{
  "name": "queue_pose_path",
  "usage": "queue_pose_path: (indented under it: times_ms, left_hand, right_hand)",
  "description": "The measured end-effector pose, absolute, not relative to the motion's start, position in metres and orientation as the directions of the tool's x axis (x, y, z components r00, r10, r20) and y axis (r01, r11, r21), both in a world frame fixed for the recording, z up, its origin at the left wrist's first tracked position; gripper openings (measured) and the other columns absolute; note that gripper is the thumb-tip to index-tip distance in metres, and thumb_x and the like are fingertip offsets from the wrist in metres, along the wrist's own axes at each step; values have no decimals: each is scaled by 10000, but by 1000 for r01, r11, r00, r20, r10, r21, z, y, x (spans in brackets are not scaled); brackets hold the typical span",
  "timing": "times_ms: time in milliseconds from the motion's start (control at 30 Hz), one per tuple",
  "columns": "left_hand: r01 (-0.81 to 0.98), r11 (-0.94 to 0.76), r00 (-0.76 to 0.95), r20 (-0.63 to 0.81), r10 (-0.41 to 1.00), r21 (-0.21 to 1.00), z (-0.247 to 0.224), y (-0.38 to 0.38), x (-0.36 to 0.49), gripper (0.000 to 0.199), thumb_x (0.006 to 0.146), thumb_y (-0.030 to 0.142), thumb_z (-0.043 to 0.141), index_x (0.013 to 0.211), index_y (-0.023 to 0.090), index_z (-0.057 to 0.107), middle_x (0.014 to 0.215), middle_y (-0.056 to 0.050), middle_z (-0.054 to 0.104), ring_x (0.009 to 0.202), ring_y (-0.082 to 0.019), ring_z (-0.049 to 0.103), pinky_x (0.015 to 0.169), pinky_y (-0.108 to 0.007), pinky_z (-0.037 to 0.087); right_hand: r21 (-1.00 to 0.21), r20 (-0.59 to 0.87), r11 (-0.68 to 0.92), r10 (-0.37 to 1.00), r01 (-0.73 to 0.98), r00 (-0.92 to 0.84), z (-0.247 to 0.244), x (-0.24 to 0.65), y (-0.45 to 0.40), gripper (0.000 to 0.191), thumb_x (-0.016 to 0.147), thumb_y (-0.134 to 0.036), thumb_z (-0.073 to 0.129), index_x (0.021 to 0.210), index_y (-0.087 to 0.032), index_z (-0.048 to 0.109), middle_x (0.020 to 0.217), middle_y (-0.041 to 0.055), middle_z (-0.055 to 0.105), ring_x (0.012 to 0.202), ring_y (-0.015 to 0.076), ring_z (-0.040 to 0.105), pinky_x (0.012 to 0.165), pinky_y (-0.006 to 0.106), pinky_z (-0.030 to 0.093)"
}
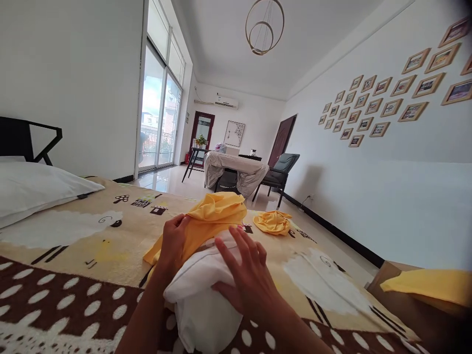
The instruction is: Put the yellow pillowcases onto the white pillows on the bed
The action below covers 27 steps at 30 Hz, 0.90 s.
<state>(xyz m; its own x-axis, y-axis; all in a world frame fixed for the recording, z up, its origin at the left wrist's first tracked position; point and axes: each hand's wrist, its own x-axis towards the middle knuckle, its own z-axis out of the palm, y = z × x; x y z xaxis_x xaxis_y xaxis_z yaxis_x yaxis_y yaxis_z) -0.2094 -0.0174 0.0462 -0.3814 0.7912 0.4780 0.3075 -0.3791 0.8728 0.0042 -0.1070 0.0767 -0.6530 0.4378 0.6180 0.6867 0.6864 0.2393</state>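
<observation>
A white pillow (208, 305) lies at the bottom middle, its far end next to a bunched yellow cloth (217, 209) that looks like a cover. My left hand (173, 241) pinches the near left edge of this cloth between thumb and fingers. My right hand (245, 265) rests on the right side of the white pillow, fingers spread. Part of the pillow's far end is hidden by the cloth and my fingers. A second yellow cloth (273, 222), crumpled into a small heap, sits on the blanket to the right.
The patterned blanket (136, 236) spreads under everything. Another white pillow (40, 187) lies at the left. A yellow cloth (429, 285) lies over a box (387, 280) at the right edge. Farther off stand a covered table (236, 164) and a dark chair (280, 172).
</observation>
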Motion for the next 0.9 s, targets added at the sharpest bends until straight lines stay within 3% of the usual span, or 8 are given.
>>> queue_pose_path:
  times_ms: [67, 167, 333, 433, 533, 667, 800, 900]
  left_hand:
    - [388, -337, -364, 479, 799, 858, 44, -17, -212, 303, 846, 390, 429, 703, 160, 566, 643, -6, 564, 603, -138, 479, 560, -238, 348]
    - [527, -279, -320, 492, 810, 803, 42, -15, -206, 219, 799, 278, 530, 606, 174, 541, 599, -9, 551, 592, -150, 475, 603, -264, 336]
    - [717, -297, -293, 659, 693, 630, 56, -32, -185, 62, 775, 133, 537, 815, 179, 525, 844, -48, 578, 793, -194, 519, 737, -299, 369]
    - [739, -525, 64, 732, 678, 421, 73, -60, -183, 71, 831, 159, 484, 775, 199, 503, 747, 2, 561, 714, -154, 517, 681, -259, 382]
    - [680, -640, 375, 581, 723, 358, 80, -79, -181, 68, 836, 190, 492, 786, 214, 530, 762, 23, 594, 703, -138, 544, 642, -238, 390]
    - [788, -564, 394, 503, 769, 245, 69, -72, -168, 272, 775, 97, 477, 1015, 191, 562, 1041, -68, 616, 977, -222, 563, 797, -305, 430]
    - [807, -512, 292, 556, 778, 293, 58, -55, -157, 383, 768, 30, 402, 1084, 184, 556, 1120, -101, 596, 1040, -235, 544, 853, -331, 425]
    - [721, -447, 139, 522, 842, 530, 57, -47, -160, 267, 754, 51, 426, 917, 180, 594, 941, -102, 638, 891, -241, 592, 780, -343, 426]
  right_hand:
    - [115, 543, 718, 533, 687, -648, 76, 8, -92, 827, 774, -543, 627, 1449, -206, 287, 1334, 166, 483, 1237, 333, 400, 1006, 482, 262]
    - [10, 397, 834, 503, 551, -768, 61, 7, -79, 489, 801, -496, 622, 1206, -232, 550, 969, 55, 640, 955, 217, 542, 933, 388, 305]
    - [115, 716, 903, 213, 413, -665, 32, 2, -83, 94, 831, -231, 496, 848, -192, 579, 638, -9, 525, 680, 153, 467, 763, 338, 311]
    - [172, 862, 900, 58, 400, -503, 24, 5, -85, 150, 818, -139, 407, 833, -179, 551, 595, -20, 471, 606, 136, 436, 708, 333, 293]
    - [231, 896, 878, -24, 418, -444, 21, 12, -85, 181, 856, -181, 393, 853, -175, 573, 673, 4, 521, 655, 146, 518, 736, 355, 305]
    - [275, 896, 867, -75, 415, -437, 22, 18, -89, 168, 882, -232, 435, 886, -182, 596, 862, 65, 635, 848, 199, 626, 800, 372, 359]
    - [249, 893, 893, -61, 376, -447, 28, 17, -92, 162, 901, -194, 410, 962, -162, 557, 982, 113, 692, 1047, 252, 614, 890, 414, 398]
    - [193, 915, 908, -30, 372, -402, 27, 12, -87, 182, 900, -173, 395, 1008, -155, 541, 902, 107, 696, 954, 243, 645, 864, 423, 438]
